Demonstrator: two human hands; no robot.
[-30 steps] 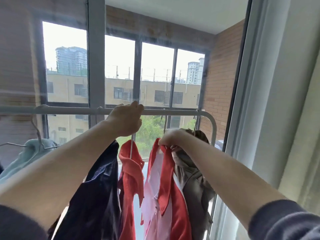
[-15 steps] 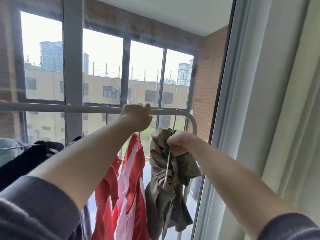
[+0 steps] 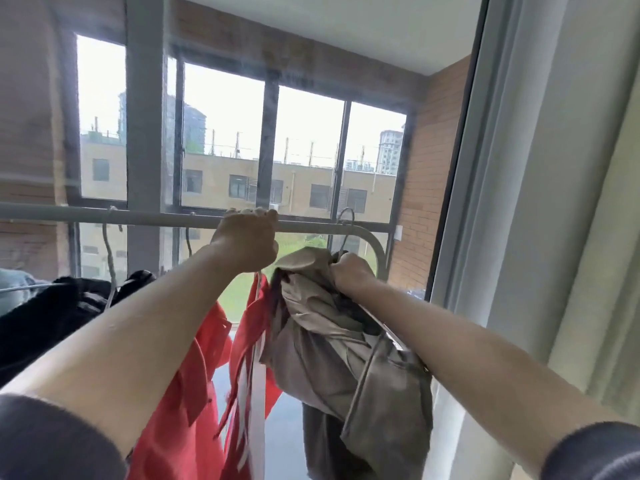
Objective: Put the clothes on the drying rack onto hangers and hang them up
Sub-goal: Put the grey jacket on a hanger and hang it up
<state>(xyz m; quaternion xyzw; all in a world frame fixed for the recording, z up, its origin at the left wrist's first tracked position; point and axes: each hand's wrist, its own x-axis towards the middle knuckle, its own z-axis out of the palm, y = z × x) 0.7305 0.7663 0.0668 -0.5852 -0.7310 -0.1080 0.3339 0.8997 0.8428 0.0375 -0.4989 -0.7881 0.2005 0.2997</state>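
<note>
Your right hand (image 3: 351, 271) is closed tightly around the neck of the hanger (image 3: 347, 221), with some cloth of the khaki garment (image 3: 329, 341) caught in the same grip. Your left hand (image 3: 247, 237) has its fingers curled over the rail (image 3: 156, 219), just beside.

One second ago your right hand was at the collar of the red and white piece. Half a second ago it held the khaki garment lower. Now it is raised close under the rail, and the hook seems to lie over the rail near its right bend. I judge that this piece is almost hung.

The khaki garment is bunched and twisted below your fist, touching the red garments (image 3: 194, 368) on its left. It probably needs straightening after you let go. The black garment (image 3: 45, 313) hangs further left.
</note>
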